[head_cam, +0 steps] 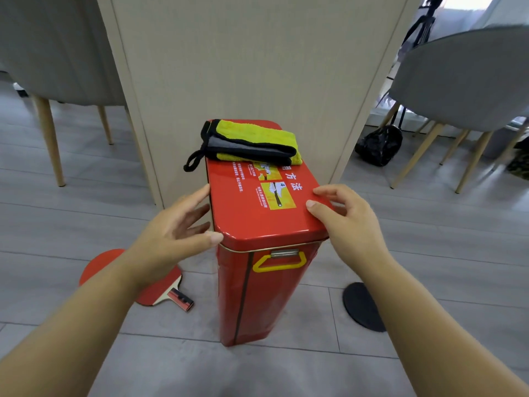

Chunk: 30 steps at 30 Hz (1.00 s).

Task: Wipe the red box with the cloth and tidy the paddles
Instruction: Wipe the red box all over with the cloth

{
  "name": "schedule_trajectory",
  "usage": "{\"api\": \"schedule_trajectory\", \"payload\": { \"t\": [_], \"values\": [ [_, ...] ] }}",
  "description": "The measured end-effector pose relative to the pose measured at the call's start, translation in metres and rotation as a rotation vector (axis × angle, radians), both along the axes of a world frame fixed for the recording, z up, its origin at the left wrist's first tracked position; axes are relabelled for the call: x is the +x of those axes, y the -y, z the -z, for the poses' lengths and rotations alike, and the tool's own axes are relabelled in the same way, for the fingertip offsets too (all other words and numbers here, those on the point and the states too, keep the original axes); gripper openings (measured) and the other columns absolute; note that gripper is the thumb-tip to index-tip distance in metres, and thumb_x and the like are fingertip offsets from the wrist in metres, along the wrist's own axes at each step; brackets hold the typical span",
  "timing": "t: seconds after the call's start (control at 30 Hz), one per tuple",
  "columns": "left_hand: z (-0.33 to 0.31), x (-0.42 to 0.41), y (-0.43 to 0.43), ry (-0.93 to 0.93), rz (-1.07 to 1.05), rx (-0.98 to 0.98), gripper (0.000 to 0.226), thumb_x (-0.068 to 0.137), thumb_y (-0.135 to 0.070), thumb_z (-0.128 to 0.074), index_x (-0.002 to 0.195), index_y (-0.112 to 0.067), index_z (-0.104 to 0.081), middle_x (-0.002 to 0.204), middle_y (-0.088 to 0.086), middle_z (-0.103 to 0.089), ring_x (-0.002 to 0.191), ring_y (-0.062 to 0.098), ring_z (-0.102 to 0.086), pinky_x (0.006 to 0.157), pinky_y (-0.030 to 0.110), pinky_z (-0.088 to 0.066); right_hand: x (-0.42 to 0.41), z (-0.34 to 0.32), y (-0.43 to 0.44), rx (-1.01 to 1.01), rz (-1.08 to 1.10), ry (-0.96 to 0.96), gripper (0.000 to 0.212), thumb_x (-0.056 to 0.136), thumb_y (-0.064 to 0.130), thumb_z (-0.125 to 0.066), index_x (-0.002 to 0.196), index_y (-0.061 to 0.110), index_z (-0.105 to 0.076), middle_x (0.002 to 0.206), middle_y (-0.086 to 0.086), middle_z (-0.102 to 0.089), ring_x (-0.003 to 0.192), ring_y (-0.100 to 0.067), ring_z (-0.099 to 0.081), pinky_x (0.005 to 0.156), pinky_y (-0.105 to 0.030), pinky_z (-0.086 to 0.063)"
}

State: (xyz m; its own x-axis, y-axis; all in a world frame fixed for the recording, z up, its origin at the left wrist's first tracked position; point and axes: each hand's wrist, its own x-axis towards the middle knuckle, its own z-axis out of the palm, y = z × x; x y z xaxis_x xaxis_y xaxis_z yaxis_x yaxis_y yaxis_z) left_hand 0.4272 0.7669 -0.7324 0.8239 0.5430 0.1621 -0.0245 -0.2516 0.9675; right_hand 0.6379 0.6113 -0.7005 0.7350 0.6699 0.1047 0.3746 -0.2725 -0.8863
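Red box [257, 213]: stood upright on floor. Cloth [252, 143]: lay folded at lid's 12 o'clock end. Left hand [171, 233], right hand [346, 222]: fingers spread, touching lid edges. Red paddle [148, 290] lay at 8 o'clock, black paddle [362, 306] at 4 o'clock. Wiping and tidying apparently both outstanding.

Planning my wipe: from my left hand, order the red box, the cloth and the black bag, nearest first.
1. Red box, at the left hand fingertips.
2. Cloth, on the box's far end.
3. Black bag, far off to the right.
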Motion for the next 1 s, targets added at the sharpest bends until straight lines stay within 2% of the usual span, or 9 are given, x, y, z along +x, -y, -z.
{"api": "schedule_trajectory", "payload": {
  "t": [0.13, 0.27, 0.4, 0.5, 0.6, 0.7, 0.77, 0.83, 1.0],
  "values": [
    [-0.016, 0.011, -0.001, 0.002, -0.391, 0.335, 0.064, 0.064, -0.06, -0.068, 0.121, -0.034, -0.056, 0.13, -0.02, -0.047, 0.124, 0.002, -0.045, 0.1, 0.026, -0.041, 0.009, -0.029, -0.024, -0.069, -0.014, 0.178, 0.025, 0.086, 0.039, -0.063, 0.11, 0.032, -0.058, 0.126, 0.007, -0.054, 0.114, -0.012, -0.049, 0.085, -0.031, -0.042],
    [-0.034, 0.025, -0.002, -0.085, -0.328, 0.708, 0.03, 0.072, -0.048, -0.067, 0.095, -0.03, -0.073, 0.109, -0.022, -0.061, 0.109, -0.005, -0.051, 0.099, 0.021, -0.037, 0.021, -0.051, -0.066, -0.084, -0.025, 0.249, 0.036, 0.089, 0.042, -0.059, 0.12, 0.024, -0.056, 0.127, 0.001, -0.055, 0.115, -0.017, -0.053, 0.089, -0.033, -0.044],
    [-0.038, 0.031, -0.003, -0.132, -0.235, 0.703, 0.013, 0.078, -0.03, -0.072, 0.09, -0.031, -0.075, 0.101, -0.019, -0.067, 0.107, -0.007, -0.053, 0.094, 0.005, -0.037, 0.038, -0.057, -0.103, -0.147, -0.093, 0.227, 0.047, 0.093, 0.036, -0.057, 0.133, 0.014, -0.047, 0.133, -0.005, -0.052, 0.109, -0.021, -0.055, 0.093, -0.032, -0.043],
    [-0.038, 0.029, -0.005, -0.147, -0.219, 0.686, 0.014, 0.079, -0.033, -0.071, 0.092, -0.032, -0.075, 0.102, -0.021, -0.067, 0.105, -0.008, -0.057, 0.095, 0.006, -0.038, 0.051, -0.055, -0.119, -0.26, -0.154, 0.207, 0.06, 0.093, 0.03, -0.059, 0.144, 0.011, -0.034, 0.148, -0.009, -0.039, 0.132, -0.026, -0.041, 0.106, -0.035, -0.035],
    [-0.037, 0.028, -0.007, -0.128, -0.217, 0.64, 0.013, 0.077, -0.036, -0.073, 0.09, -0.034, -0.075, 0.1, -0.021, -0.068, 0.109, -0.01, -0.055, 0.095, 0.003, -0.037, 0.058, -0.053, -0.126, -0.345, -0.216, 0.179, 0.074, 0.091, 0.03, -0.061, 0.149, 0.011, -0.021, 0.153, -0.011, -0.03, 0.137, -0.029, -0.035, 0.11, -0.037, -0.031],
    [-0.035, 0.028, -0.006, -0.111, -0.215, 0.596, 0.013, 0.075, -0.035, -0.071, 0.087, -0.039, -0.072, 0.099, -0.024, -0.067, 0.109, -0.011, -0.054, 0.095, 0.003, -0.037, 0.061, -0.053, -0.124, -0.357, -0.207, 0.156, 0.068, 0.086, 0.03, -0.068, 0.141, 0.003, -0.037, 0.139, -0.015, -0.048, 0.124, -0.03, -0.048, 0.103, -0.039, -0.041],
    [-0.035, 0.028, -0.004, -0.088, -0.221, 0.564, 0.013, 0.073, -0.038, -0.068, 0.086, -0.039, -0.072, 0.099, -0.026, -0.066, 0.107, -0.013, -0.055, 0.096, 0.003, -0.036, 0.063, -0.054, -0.12, -0.359, -0.204, 0.126, 0.047, 0.083, 0.03, -0.072, 0.115, -0.001, -0.057, 0.106, -0.014, -0.061, 0.097, -0.027, -0.058, 0.08, -0.035, -0.048],
    [-0.033, 0.029, -0.002, -0.062, -0.243, 0.535, 0.021, 0.07, -0.042, -0.065, 0.086, -0.033, -0.075, 0.099, -0.026, -0.066, 0.105, -0.014, -0.056, 0.097, 0.004, -0.035, 0.065, -0.053, -0.112, -0.346, -0.208, 0.091, 0.041, 0.079, 0.031, -0.075, 0.104, 0.001, -0.062, 0.092, -0.008, -0.061, 0.084, -0.022, -0.058, 0.065, -0.03, -0.045],
    [-0.032, 0.03, 0.001, -0.025, -0.262, 0.498, 0.024, 0.068, -0.043, -0.063, 0.084, -0.029, -0.075, 0.094, -0.04, -0.063, 0.1, -0.017, -0.056, 0.094, 0.0, -0.034, 0.065, -0.039, -0.082, -0.096, -0.162, -0.047, 0.034, 0.08, 0.018, -0.075, 0.106, 0.008, -0.057, 0.108, -0.009, -0.065, 0.1, -0.025, -0.062, 0.088, -0.04, -0.052]
  ]
}}
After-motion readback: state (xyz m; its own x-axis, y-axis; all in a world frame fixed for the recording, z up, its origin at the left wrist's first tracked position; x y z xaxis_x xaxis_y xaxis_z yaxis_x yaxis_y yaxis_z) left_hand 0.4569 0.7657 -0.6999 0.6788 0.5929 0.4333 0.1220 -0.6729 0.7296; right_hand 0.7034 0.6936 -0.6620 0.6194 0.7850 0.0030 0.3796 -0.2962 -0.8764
